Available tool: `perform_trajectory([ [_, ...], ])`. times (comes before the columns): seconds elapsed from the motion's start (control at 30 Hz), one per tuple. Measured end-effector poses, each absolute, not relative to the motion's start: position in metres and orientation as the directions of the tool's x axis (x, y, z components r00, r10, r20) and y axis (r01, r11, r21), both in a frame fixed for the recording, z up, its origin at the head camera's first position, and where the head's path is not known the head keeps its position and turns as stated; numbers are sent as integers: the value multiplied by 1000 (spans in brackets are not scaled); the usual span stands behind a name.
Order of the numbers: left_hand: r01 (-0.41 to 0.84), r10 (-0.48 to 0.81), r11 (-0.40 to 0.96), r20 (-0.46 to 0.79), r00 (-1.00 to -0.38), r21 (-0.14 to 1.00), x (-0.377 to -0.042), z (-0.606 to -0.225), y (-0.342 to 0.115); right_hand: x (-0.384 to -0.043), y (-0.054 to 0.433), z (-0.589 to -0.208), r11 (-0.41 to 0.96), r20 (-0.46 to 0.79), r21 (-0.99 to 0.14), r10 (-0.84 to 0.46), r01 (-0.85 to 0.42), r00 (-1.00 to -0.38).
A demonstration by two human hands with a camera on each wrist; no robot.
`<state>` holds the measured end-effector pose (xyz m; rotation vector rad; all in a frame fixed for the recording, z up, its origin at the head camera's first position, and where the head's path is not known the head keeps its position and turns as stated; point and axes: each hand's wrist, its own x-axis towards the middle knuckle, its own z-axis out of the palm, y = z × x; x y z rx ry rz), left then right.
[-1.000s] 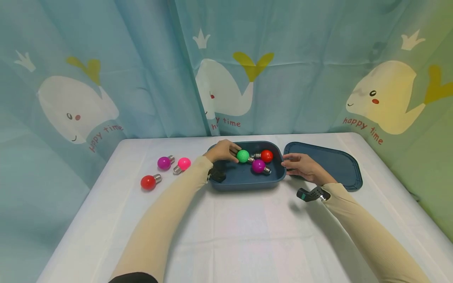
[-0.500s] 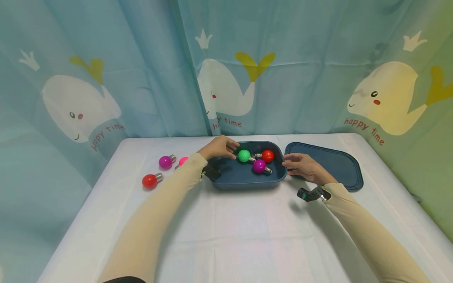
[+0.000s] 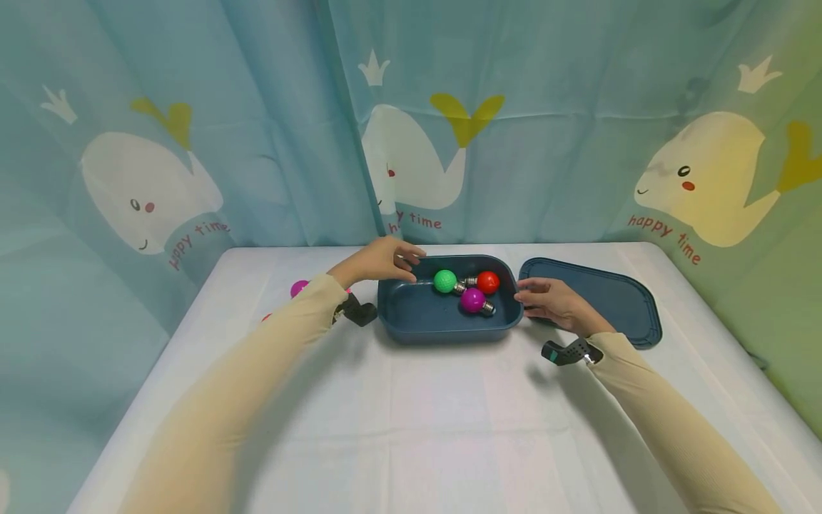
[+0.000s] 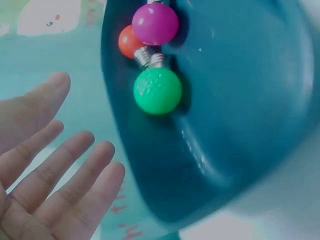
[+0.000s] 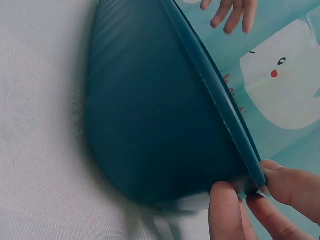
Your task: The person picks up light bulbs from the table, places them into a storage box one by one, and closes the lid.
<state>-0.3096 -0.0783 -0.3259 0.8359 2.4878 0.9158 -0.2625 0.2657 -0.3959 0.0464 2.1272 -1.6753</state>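
A dark blue box (image 3: pixel 443 335) stands on the white table. Inside, toward its right end, lie a green light bulb (image 3: pixel 444 281), a red light bulb (image 3: pixel 488 283) and a purple light bulb (image 3: pixel 472 300), their metal screw bases close together. My left hand (image 3: pixel 385 258) hovers over the box's back left corner, holding nothing; the left wrist view shows its fingers (image 4: pixel 75 150) spread and relaxed, apart from the green bulb. At the right end, my right hand (image 3: pixel 552 303) pinches the box's rim, thumb (image 5: pixel 290 187) on the inner side and fingers against the outer wall.
A flat dark blue lid (image 3: pixel 606 293) lies on the table (image 3: pixel 449 421) right of the box, partly behind my right hand. On the left, another purple bulb (image 3: pixel 299 288) peeks out past my left sleeve (image 3: pixel 257 371), which mostly covers more bulbs. A whale-print curtain (image 3: pixel 282 178) hangs behind.
My left hand has drawn back to the left, away from the green bulb in the box, and its sleeve now covers most of the loose bulbs. The right hand stays at the rim.
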Motion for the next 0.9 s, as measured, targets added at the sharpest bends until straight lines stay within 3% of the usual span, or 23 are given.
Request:
perform_trajectory([
  [0.4, 423, 583, 661, -70, -809, 620, -286, -302, -131, -261, 265, -394, 255, -347, -925, -261, 283, -901],
  [0.9, 300, 391, 720, -9, -920, 626, -255, -306, -209, -257, 264, -391, 226, -335, -933, -265, 279, -904],
])
